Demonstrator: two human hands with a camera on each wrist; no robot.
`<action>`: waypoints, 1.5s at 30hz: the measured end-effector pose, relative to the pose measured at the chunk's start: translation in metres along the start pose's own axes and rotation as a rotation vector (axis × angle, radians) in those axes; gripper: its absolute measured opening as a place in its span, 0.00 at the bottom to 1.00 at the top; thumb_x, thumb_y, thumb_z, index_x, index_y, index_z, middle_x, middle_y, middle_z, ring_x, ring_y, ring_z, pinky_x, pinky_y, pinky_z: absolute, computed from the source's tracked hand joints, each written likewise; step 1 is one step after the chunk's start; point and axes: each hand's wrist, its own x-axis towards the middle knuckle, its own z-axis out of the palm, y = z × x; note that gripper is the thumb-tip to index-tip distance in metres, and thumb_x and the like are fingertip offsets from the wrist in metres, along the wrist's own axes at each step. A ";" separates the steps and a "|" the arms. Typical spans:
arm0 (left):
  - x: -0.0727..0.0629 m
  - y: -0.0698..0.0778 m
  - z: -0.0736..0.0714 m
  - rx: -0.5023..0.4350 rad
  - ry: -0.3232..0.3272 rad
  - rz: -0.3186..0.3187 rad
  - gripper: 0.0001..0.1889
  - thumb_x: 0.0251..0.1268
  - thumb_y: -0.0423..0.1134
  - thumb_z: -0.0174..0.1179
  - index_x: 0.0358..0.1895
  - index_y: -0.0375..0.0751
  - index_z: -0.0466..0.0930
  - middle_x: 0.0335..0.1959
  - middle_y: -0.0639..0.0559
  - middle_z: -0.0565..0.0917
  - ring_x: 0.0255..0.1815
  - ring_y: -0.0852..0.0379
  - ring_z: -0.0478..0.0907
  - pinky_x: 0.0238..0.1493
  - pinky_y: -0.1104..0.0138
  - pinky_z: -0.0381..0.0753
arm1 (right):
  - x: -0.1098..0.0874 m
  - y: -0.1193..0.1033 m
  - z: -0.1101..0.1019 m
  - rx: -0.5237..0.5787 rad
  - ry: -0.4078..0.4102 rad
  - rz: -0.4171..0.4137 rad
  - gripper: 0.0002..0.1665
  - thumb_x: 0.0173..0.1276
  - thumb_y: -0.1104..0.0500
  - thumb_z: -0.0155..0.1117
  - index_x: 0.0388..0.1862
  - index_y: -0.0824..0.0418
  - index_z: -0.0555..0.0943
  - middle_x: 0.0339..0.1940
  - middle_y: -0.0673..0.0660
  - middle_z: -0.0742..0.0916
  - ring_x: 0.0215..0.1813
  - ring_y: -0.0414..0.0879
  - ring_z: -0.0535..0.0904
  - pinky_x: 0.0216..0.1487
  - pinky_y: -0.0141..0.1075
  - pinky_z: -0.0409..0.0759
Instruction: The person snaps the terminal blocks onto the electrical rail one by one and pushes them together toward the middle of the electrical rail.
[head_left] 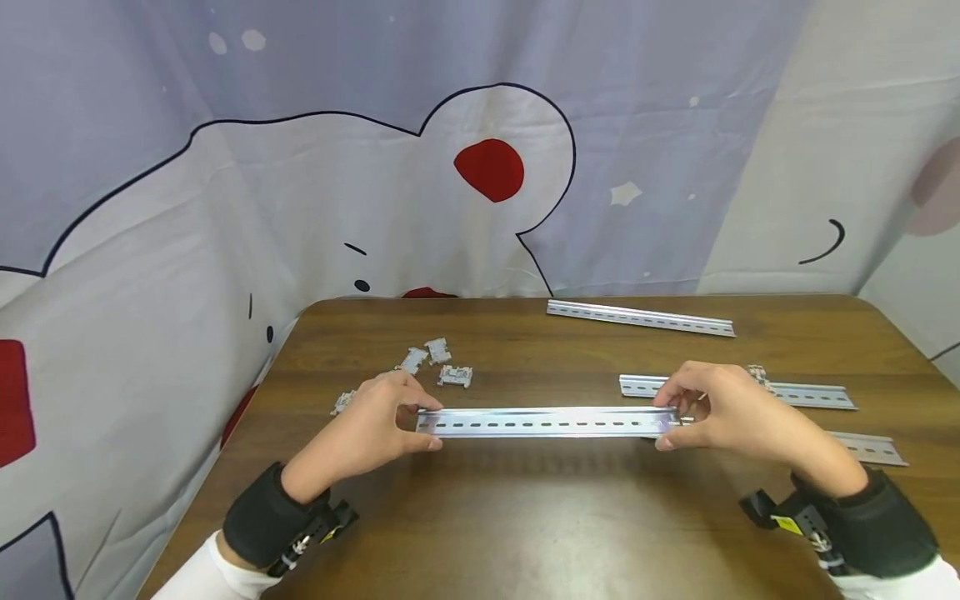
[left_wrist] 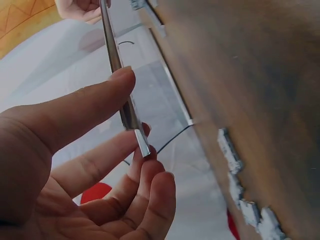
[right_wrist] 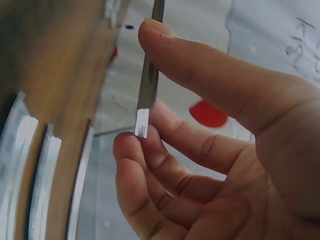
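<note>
A slotted metal DIN rail point(head_left: 543, 422) is held level above the table between both hands. My left hand point(head_left: 386, 417) pinches its left end, thumb on the near edge and fingers on the far edge. At the other end my right hand point(head_left: 720, 412) grips it the same way. In the left wrist view the rail's bare end point(left_wrist: 142, 142) pokes out between thumb and curled fingers. The right wrist view shows the opposite end point(right_wrist: 142, 122) lying against the fingertips. Small grey terminal-block-like pieces point(head_left: 455, 376) lie beyond the left hand, one partly hidden by it.
Another slotted rail point(head_left: 641, 317) lies along the table's back edge. Two more rails, one at mid-right point(head_left: 813, 396) and one nearer point(head_left: 870, 448), are partly covered by the right hand and arm. A small piece point(head_left: 759, 375) sits by the mid-right rail. A printed curtain point(head_left: 360, 192) hangs behind.
</note>
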 end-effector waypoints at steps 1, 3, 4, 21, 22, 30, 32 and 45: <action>-0.002 -0.001 0.002 -0.003 -0.009 -0.005 0.19 0.48 0.44 0.77 0.45 0.47 0.87 0.36 0.56 0.79 0.31 0.58 0.71 0.32 0.67 0.72 | -0.001 0.000 0.003 -0.006 -0.004 -0.010 0.23 0.44 0.46 0.83 0.36 0.50 0.82 0.28 0.44 0.80 0.29 0.36 0.75 0.29 0.29 0.75; -0.007 -0.004 0.005 -0.001 -0.025 -0.006 0.19 0.47 0.43 0.77 0.45 0.46 0.87 0.35 0.57 0.79 0.32 0.59 0.72 0.32 0.69 0.73 | -0.002 -0.001 0.011 -0.025 -0.012 -0.033 0.23 0.43 0.45 0.83 0.35 0.49 0.82 0.28 0.42 0.79 0.30 0.35 0.74 0.29 0.29 0.75; -0.009 -0.005 0.007 0.001 -0.032 -0.002 0.19 0.47 0.43 0.77 0.44 0.46 0.87 0.34 0.57 0.79 0.32 0.60 0.73 0.32 0.69 0.73 | -0.003 0.000 0.014 -0.032 -0.017 -0.045 0.23 0.43 0.45 0.83 0.34 0.49 0.81 0.28 0.42 0.79 0.30 0.35 0.74 0.29 0.30 0.74; -0.021 -0.027 0.041 0.024 -0.062 0.014 0.19 0.42 0.35 0.79 0.42 0.38 0.87 0.31 0.55 0.77 0.30 0.61 0.74 0.31 0.72 0.74 | -0.002 0.009 0.052 -0.006 -0.137 -0.033 0.25 0.41 0.43 0.83 0.32 0.53 0.81 0.27 0.43 0.78 0.31 0.34 0.72 0.33 0.30 0.74; -0.021 -0.027 0.041 0.022 -0.063 0.012 0.20 0.42 0.35 0.79 0.43 0.38 0.87 0.31 0.55 0.78 0.30 0.61 0.74 0.31 0.72 0.74 | -0.002 0.009 0.053 -0.005 -0.142 -0.028 0.24 0.41 0.43 0.83 0.31 0.53 0.81 0.27 0.44 0.78 0.31 0.34 0.72 0.32 0.30 0.74; -0.021 -0.029 0.044 0.033 -0.043 -0.007 0.22 0.42 0.37 0.79 0.45 0.39 0.87 0.32 0.54 0.79 0.31 0.61 0.76 0.32 0.73 0.75 | 0.000 0.011 0.059 0.012 -0.178 0.009 0.23 0.41 0.48 0.84 0.31 0.54 0.81 0.27 0.44 0.78 0.31 0.36 0.72 0.32 0.30 0.74; -0.021 -0.027 0.045 0.042 -0.031 -0.004 0.22 0.42 0.37 0.79 0.45 0.39 0.87 0.32 0.54 0.79 0.31 0.61 0.76 0.32 0.73 0.75 | 0.000 0.011 0.060 0.009 -0.180 0.017 0.22 0.41 0.49 0.84 0.31 0.54 0.81 0.27 0.44 0.78 0.31 0.36 0.73 0.32 0.30 0.74; -0.027 -0.015 0.041 0.101 0.084 -0.057 0.19 0.48 0.40 0.77 0.46 0.45 0.86 0.37 0.55 0.81 0.37 0.58 0.77 0.34 0.65 0.74 | -0.002 0.001 0.057 0.005 -0.048 -0.090 0.14 0.51 0.58 0.79 0.34 0.56 0.83 0.28 0.45 0.81 0.31 0.36 0.75 0.29 0.31 0.78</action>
